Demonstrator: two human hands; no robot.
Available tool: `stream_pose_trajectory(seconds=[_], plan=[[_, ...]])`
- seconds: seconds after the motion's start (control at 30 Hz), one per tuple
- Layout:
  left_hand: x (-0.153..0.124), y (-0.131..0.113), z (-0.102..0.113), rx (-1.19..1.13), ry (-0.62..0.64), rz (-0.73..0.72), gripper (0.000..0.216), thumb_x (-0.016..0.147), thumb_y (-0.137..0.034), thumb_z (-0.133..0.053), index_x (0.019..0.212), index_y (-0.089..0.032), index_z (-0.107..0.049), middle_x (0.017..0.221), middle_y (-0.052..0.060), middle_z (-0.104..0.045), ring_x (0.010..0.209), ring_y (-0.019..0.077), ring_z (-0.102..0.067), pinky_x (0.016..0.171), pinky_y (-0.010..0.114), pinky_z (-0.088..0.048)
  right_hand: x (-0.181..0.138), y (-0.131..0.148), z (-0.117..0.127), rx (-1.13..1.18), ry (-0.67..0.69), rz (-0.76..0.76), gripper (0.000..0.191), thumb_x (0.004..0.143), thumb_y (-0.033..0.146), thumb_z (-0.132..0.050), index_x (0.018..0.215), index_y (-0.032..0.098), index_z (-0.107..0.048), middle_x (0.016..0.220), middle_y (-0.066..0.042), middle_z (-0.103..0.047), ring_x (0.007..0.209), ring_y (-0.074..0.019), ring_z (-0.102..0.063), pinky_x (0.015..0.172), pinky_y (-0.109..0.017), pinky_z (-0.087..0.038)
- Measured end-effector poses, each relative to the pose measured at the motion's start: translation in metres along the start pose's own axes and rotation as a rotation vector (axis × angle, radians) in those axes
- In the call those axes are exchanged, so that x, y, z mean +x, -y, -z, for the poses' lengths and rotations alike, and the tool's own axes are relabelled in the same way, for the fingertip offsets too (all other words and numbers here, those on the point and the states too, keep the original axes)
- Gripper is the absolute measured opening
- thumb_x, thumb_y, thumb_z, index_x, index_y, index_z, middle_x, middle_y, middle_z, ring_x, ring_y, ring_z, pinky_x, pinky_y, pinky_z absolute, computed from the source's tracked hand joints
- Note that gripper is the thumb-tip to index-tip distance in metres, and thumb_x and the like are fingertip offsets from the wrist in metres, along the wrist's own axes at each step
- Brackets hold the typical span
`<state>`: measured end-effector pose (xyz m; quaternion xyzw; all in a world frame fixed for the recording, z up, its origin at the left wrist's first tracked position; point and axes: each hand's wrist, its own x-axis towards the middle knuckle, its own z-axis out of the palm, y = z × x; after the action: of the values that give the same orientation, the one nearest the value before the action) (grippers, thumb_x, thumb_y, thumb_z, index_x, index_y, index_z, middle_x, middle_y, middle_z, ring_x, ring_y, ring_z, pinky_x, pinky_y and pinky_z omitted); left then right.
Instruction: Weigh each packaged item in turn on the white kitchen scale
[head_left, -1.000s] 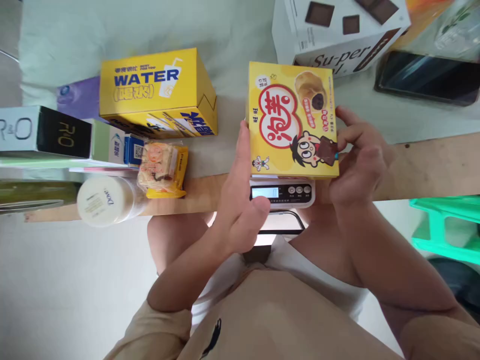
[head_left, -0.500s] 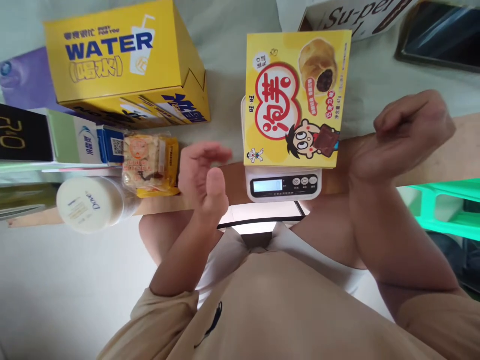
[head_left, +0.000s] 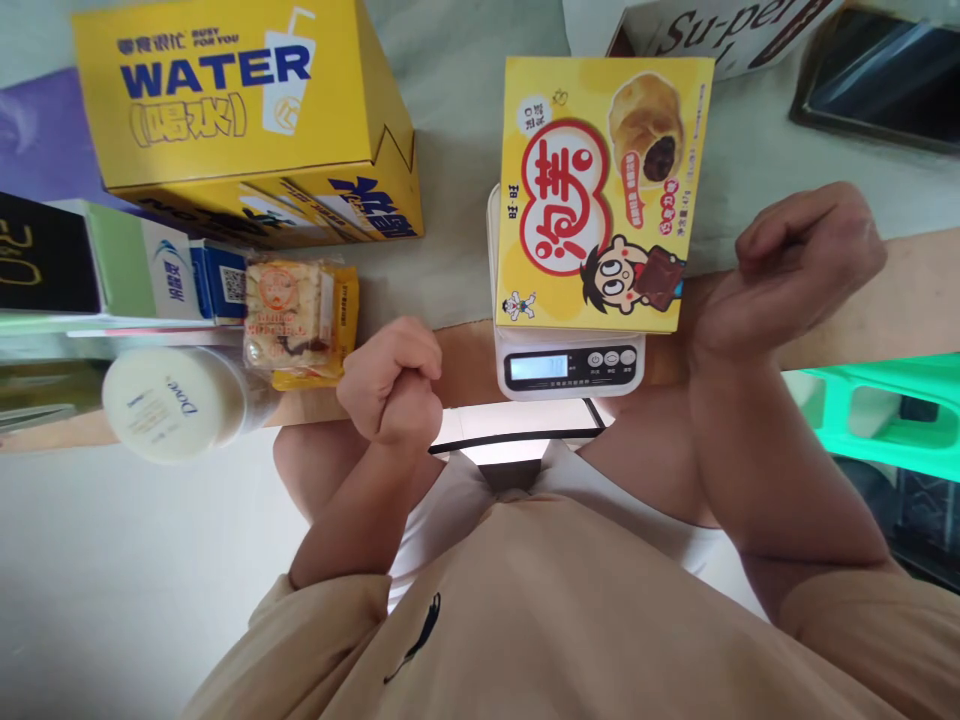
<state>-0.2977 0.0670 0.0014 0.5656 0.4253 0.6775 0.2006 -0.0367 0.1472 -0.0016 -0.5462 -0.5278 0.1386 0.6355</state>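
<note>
head view, looking down over a tan shirt front at a table edge

- yellow cardboard snack box with a cartoon face and red ring lettering: lies flat on top of the small white digital kitchen scale, covering the platform; only the scale's front strip with the lit display and three round buttons shows below the box. digits too blurred to read. neither hand touches box or scale
- left hand: curled into a loose fist, fingers folded in over the thumb, nothing in it. it rests at the near edge of the bare wooden tabletop, left of the scale and apart from it, forearm rising from the lower left
- right hand: just right of the snack box, not touching it. wrist bent, back of hand up, fingers curled in loosely, nothing seen held. forearm comes up steeply from the lower right
- just left of the left hand: clear-and-yellow wrapped biscuit packet, then a white round-capped plastic bottle lying on its side
- behind these: large yellow cardboard carton printed "water" on a pale green cloth
- far right: dark flat screen; lower down, a green plastic stool
</note>
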Motion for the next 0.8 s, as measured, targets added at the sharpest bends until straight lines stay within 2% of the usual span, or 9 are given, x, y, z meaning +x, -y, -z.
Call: stream_pose_trajectory(seconds=[0.1,0.17,0.27,0.37,0.43,0.5,0.6,0.7,0.8], plan=[[-0.001,-0.004,-0.005,-0.028,-0.087,0.089,0.041,0.109,-0.048,-0.061,0.077,-0.022,-0.066,0.053,-0.004,-0.045,0.045,0.0090,-0.043,0.048,0.027,-0.032,0.000,0.000,-0.003,0.027,-0.014,0.037,0.052,0.107,0.040,-0.036,0.061,0.020,-0.048,0.060,0.000,-0.041,0.063,-0.0090,-0.051,0.069,-0.034,-0.038],[-0.001,-0.007,-0.005,0.036,-0.075,0.174,0.041,0.112,-0.051,-0.056,0.086,-0.023,-0.071,0.055,-0.004,-0.051,0.044,0.0082,-0.044,0.047,0.026,-0.032,0.000,-0.001,-0.004,0.029,-0.028,0.044,0.053,0.107,0.040,-0.036,0.060,0.020,-0.047,0.060,0.000,-0.041,0.061,-0.0086,-0.046,0.067,-0.034,-0.034],[0.000,-0.006,-0.001,0.159,-0.014,0.182,0.026,0.112,-0.039,-0.058,0.102,-0.024,-0.076,0.077,-0.002,-0.068,0.049,0.0072,-0.049,0.050,0.028,-0.039,-0.002,-0.002,-0.002,-0.037,-0.024,0.016,0.056,0.109,0.047,-0.035,0.061,0.020,-0.046,0.061,0.000,-0.039,0.065,-0.0099,-0.051,0.073,-0.036,-0.039],[0.001,-0.001,0.001,0.175,0.023,0.149,0.017,0.109,-0.027,-0.062,0.101,-0.025,-0.077,0.095,0.002,-0.070,0.071,0.0120,-0.061,0.064,0.030,-0.047,-0.002,-0.001,0.000,-0.073,-0.002,0.007,0.060,0.110,0.052,-0.033,0.062,0.019,-0.046,0.062,0.001,-0.038,0.068,-0.0106,-0.054,0.077,-0.037,-0.042],[0.000,0.001,0.002,0.142,0.027,0.151,0.017,0.102,-0.019,-0.066,0.088,-0.024,-0.073,0.087,0.002,-0.066,0.079,0.0145,-0.062,0.068,0.030,-0.047,-0.001,-0.001,-0.001,-0.036,0.007,0.031,0.058,0.110,0.050,-0.034,0.062,0.019,-0.047,0.062,0.001,-0.038,0.064,-0.0090,-0.047,0.075,-0.035,-0.039],[-0.002,0.002,0.001,0.103,0.046,0.166,0.024,0.099,-0.017,-0.066,0.076,-0.023,-0.066,0.071,-0.001,-0.059,0.067,0.0133,-0.056,0.061,0.030,-0.041,0.000,-0.002,-0.002,0.004,0.000,0.070,0.055,0.109,0.051,-0.037,0.066,0.019,-0.049,0.066,0.001,-0.040,0.063,-0.0087,-0.042,0.073,-0.033,-0.039],[-0.006,0.003,0.001,0.080,0.083,0.191,0.029,0.106,-0.031,-0.059,0.079,-0.023,-0.068,0.063,-0.002,-0.057,0.057,0.0130,-0.052,0.056,0.031,-0.040,0.001,-0.006,-0.001,0.058,0.039,0.094,0.044,0.102,0.061,-0.047,0.085,0.022,-0.059,0.083,-0.001,-0.052,0.075,-0.0133,-0.056,0.079,-0.036,-0.047],[-0.009,0.009,0.002,0.104,0.125,0.195,0.039,0.110,-0.051,-0.049,0.109,-0.023,-0.077,0.098,0.005,-0.077,0.092,0.0197,-0.073,0.082,0.036,-0.059,-0.002,-0.009,0.002,0.092,0.193,0.028,0.049,0.093,0.069,-0.053,0.116,0.027,-0.063,0.113,-0.005,-0.062,0.106,-0.0237,-0.069,0.095,-0.046,-0.054],[-0.009,0.018,0.002,0.120,0.220,0.167,0.060,0.106,-0.073,-0.046,0.138,-0.028,-0.071,0.141,0.008,-0.075,0.133,0.0281,-0.070,0.114,0.046,-0.059,-0.008,-0.008,0.005,0.108,0.341,-0.032,0.059,0.093,0.070,-0.052,0.139,0.033,-0.058,0.143,-0.006,-0.060,0.134,-0.0305,-0.065,0.115,-0.055,-0.050]])
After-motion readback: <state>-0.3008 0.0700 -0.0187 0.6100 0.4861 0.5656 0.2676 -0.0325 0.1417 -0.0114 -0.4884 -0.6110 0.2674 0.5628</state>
